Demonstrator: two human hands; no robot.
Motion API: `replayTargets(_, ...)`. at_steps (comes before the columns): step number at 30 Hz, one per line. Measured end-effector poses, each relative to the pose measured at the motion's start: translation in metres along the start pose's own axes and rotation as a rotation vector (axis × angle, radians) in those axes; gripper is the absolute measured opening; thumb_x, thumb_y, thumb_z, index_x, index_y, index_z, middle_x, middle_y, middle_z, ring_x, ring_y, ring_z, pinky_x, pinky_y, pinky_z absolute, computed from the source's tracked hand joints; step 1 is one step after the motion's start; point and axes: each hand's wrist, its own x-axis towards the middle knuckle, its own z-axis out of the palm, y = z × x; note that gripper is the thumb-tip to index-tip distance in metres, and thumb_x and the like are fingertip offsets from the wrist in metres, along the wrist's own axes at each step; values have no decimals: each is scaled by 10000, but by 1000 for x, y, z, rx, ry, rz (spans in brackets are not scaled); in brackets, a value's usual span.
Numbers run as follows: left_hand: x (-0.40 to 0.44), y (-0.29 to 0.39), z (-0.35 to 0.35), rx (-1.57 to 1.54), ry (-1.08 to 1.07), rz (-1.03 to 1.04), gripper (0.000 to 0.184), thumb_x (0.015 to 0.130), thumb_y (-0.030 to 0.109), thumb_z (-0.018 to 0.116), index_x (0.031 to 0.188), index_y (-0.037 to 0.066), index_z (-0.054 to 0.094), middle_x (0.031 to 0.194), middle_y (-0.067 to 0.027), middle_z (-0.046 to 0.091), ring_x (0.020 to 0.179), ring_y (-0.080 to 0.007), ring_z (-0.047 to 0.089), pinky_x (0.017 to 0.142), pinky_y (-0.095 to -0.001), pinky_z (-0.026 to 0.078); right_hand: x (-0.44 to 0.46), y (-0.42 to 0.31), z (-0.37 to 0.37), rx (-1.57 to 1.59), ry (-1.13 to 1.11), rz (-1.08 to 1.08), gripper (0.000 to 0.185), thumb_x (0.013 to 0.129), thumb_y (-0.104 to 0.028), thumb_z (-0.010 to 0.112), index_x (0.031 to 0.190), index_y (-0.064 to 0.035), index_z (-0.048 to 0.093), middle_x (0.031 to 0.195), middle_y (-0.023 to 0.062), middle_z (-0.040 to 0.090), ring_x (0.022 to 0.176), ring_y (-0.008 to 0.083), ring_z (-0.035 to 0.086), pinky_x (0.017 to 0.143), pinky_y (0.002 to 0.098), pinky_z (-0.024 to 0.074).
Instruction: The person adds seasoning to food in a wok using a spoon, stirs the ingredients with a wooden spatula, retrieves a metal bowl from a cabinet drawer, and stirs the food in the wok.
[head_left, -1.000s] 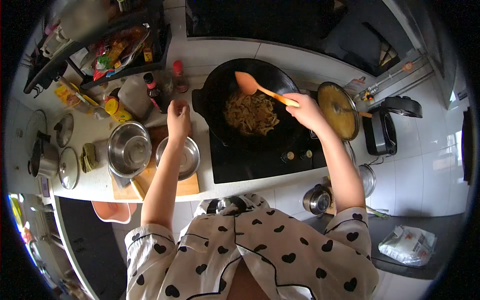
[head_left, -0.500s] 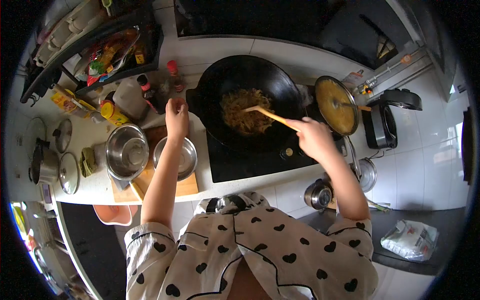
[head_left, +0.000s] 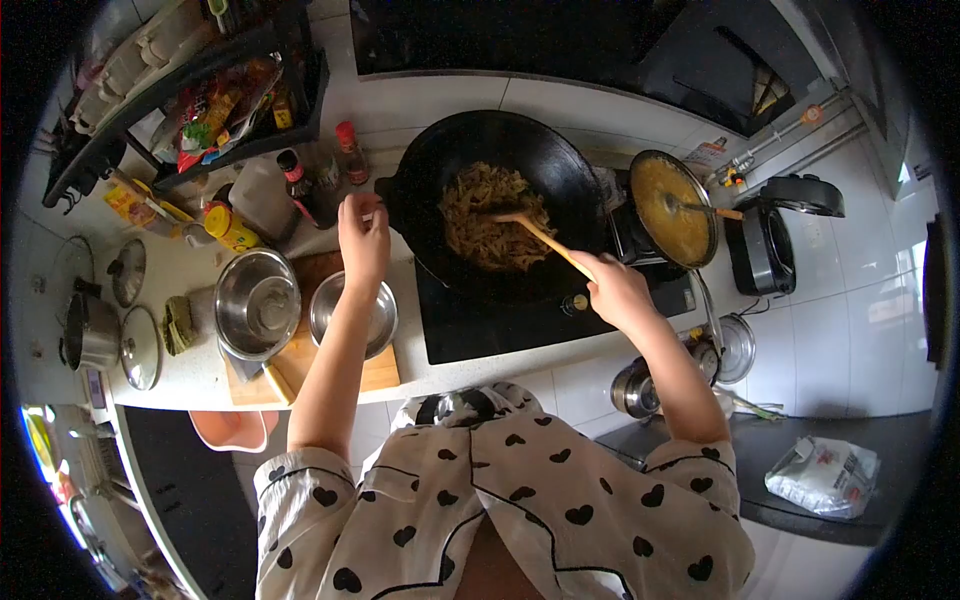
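A black wok [head_left: 560,170] on the stove holds cooked shredded food [head_left: 480,235]. My right hand [head_left: 612,285] is closed round the yellow handle of a spatula [head_left: 555,245], whose head is down in the food. Left of the wok, close to its side handle, my left hand [head_left: 364,235] is raised with bent fingers; whether it pinches anything small is hidden. Under my left forearm a small metal bowl [head_left: 380,320] and a cutting board [head_left: 375,375] show in part. Beside them is a larger metal bowl [head_left: 257,305].
A pan of yellow food [head_left: 668,225] with a ladle sits right of the wok. Sauce bottles [head_left: 296,180] and a red-capped jar [head_left: 352,155] stand behind my left hand. A knife handle [head_left: 278,384] lies at the board's edge. A black appliance [head_left: 765,250] stands open at right.
The spatula has turned and dropped from above the wok into the food, and my right hand has moved lower. My left hand stays beside the wok, its fingers slightly shifted.
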Motion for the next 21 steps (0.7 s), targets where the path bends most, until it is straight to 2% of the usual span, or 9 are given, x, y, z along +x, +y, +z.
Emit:
replayTargets(5,-10,39,6,-205,-167,-23,73,834,21,499,900,39,523,785,-31,500,695,-83,464,620,-214,393,-15,42,10,76,18,123,486,781,-65,572,1244,-172,470,1102,143,546,1016,321,536,847,388,436)
replayTargets(8,-18,56,13,-384,-362,-182,86,887,39,468,930,23,540,826,-17,536,761,-85,492,691,-213,404,-16,44,9,-1,78,129,427,790,-79,566,1210,-111,496,1097,155,554,1001,335,539,844,400,436)
replayTargets(10,-26,73,16,-495,-473,-257,148,905,72,461,982,-13,554,934,-44,585,924,-105,525,843,-224,389,-12,30,4,-64,139,128,398,798,-84,556,1193,-95,509,1091,162,556,996,341,539,843,404,436)
replayTargets(12,-36,84,24,-588,-556,-379,249,904,107,417,1103,43,552,1102,-50,573,1096,-153,483,966,-283,316,-5,5,1,178,306,2,359,827,-101,535,1184,-69,509,1118,172,546,995,352,532,829,389,448)
replayTargets(14,-48,92,28,-649,-617,-410,446,944,293,356,1331,72,377,1362,-94,386,1290,-187,301,1066,-325,179,8,-20,13,456,436,-174,364,873,-143,528,1221,-48,482,1210,185,501,1084,319,519,857,338,447)
replayTargets(15,-54,93,33,-668,-611,-439,518,944,366,326,1370,74,286,1411,-95,290,1325,-191,216,1080,-330,125,16,-30,25,665,439,-236,387,896,-150,512,1258,-31,444,1267,181,463,1158,272,476,909,337,416)
replayTargets(17,-63,94,40,-698,-623,-480,685,930,520,230,1419,60,95,1487,-91,74,1372,-199,31,1098,-341,12,24,-48,39,926,334,-180,534,948,-341,364,1352,-1,281,1395,160,304,1296,234,282,1047,332,235)
replayTargets(19,-68,89,44,-741,-594,-492,736,913,568,202,1417,47,77,1488,-95,50,1373,-205,5,1098,-344,-4,29,-65,42,1264,199,-101,762,911,-574,182,1398,8,115,1471,140,116,1366,210,73,1100,319,37)
replayTargets(21,-70,88,45,-748,-577,-522,745,908,578,193,1417,48,70,1489,-94,43,1372,-203,-11,1098,-347,-10,35,-69,52,1515,179,-82,792,893,-605,185,1403,-3,100,1476,135,97,1369,213,57,1100,323,25)
